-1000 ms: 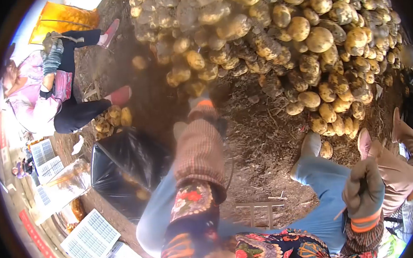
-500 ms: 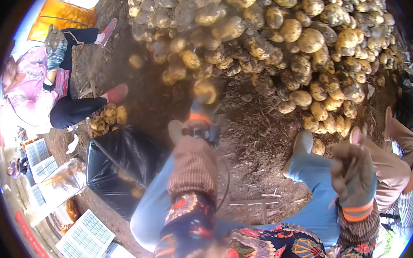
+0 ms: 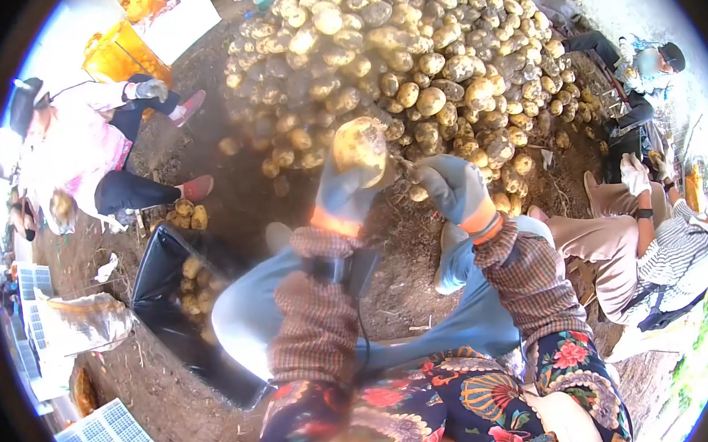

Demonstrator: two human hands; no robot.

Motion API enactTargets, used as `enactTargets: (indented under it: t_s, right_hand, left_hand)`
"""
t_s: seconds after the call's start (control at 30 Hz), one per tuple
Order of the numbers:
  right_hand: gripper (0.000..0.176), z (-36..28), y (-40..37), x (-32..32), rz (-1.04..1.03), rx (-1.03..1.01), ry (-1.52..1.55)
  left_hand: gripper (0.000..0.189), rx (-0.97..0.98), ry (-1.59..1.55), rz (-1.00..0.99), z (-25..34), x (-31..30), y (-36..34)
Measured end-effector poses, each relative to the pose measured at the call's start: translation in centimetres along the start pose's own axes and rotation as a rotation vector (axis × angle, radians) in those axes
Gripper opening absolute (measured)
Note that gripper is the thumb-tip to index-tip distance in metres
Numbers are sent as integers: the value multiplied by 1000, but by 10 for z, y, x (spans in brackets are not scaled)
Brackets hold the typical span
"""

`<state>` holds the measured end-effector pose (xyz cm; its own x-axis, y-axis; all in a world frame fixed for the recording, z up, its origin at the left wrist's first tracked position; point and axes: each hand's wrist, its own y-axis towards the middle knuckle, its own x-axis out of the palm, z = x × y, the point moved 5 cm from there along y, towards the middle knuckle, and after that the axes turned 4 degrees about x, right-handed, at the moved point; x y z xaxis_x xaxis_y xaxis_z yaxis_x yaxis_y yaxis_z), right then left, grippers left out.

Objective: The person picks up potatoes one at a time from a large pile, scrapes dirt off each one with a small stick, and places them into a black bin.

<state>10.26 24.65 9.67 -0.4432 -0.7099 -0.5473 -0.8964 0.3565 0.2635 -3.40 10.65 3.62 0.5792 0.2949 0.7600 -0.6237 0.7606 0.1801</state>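
Note:
A large yellow potato (image 3: 359,146) with soil on its skin is held up in my gloved left hand (image 3: 344,191), its fingers wrapped round the lower side. Just to the right, my gloved right hand (image 3: 456,189) is closed, fingertips pinched together and pointing at the potato. A small dark bit shows by those fingertips; what it is I cannot make out. Both gloves are grey with orange cuffs. Behind my hands rises a big heap of soil-covered potatoes (image 3: 458,69).
Left of my knee stands a black plastic-lined container (image 3: 159,273) with potatoes inside. A person in pink (image 3: 80,124) sits at the left, one in stripes (image 3: 673,262) at the right, another (image 3: 641,74) at the far right. An orange bag (image 3: 121,53) stands at the back left.
My right hand has come up from beside my right knee to near the left hand. My left hand has risen slightly with the potato. The view has tilted up, showing more of the heap.

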Motion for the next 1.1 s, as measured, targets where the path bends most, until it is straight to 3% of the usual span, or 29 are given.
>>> enactTargets:
  t_s: [0.03,0.13,0.23,0.3,0.4,0.43,0.57,0.63,0.67,0.7,0.73,0.77,0.8,0.87,0.9,1.0,1.1]
  right_hand:
    - [29,-18,-3,0,-12,-1,35]
    - [34,-45,-16,15,-52,-174,-14]
    - [27,-65,-24,31,-160,-296,-48]
    - [27,-74,-31,38,-146,-342,42]
    - [44,-43,-31,42,-33,-90,383]
    - [45,-30,-30,43,1,-2,428]
    - [38,11,-23,47,-24,216,489]
    - [31,27,-17,51,-41,223,432]
    - [28,33,-15,54,-47,190,429]
    - [32,73,-9,63,24,192,471]
    - [33,75,-6,63,-14,1,296]
    - [35,89,-4,67,-44,138,408]
    - [36,101,-3,72,-59,278,520]
    - [40,97,-4,72,-90,268,517]
    - [42,110,-4,72,-93,317,469]
    - [45,107,-12,71,-122,464,504]
    - [47,109,-22,77,-143,508,531]
  left_hand:
    - [55,8,-121,225,6,16,-20]
    - [53,-58,-208,225,23,18,-60]
    - [60,-15,173,366,26,7,-94]
    - [60,-141,-170,256,31,7,-110]
    - [61,-95,-377,270,45,7,-141]
    - [63,-111,-498,312,52,7,-150]
    - [69,20,-466,250,94,13,-187]
    - [65,179,-337,335,126,24,-210]
    - [68,313,-205,148,147,31,-222]
    - [73,356,-226,150,162,20,-239]
    - [78,397,-246,155,177,5,-261]
    - [75,465,-238,-19,204,0,-280]
    - [76,555,-162,128,224,-16,-312]
    - [76,693,-55,404,251,-36,-369]
    - [69,761,-90,608,260,-18,-392]
    - [35,731,174,937,245,-12,-448]
    - [34,558,-76,944,173,-100,-510]
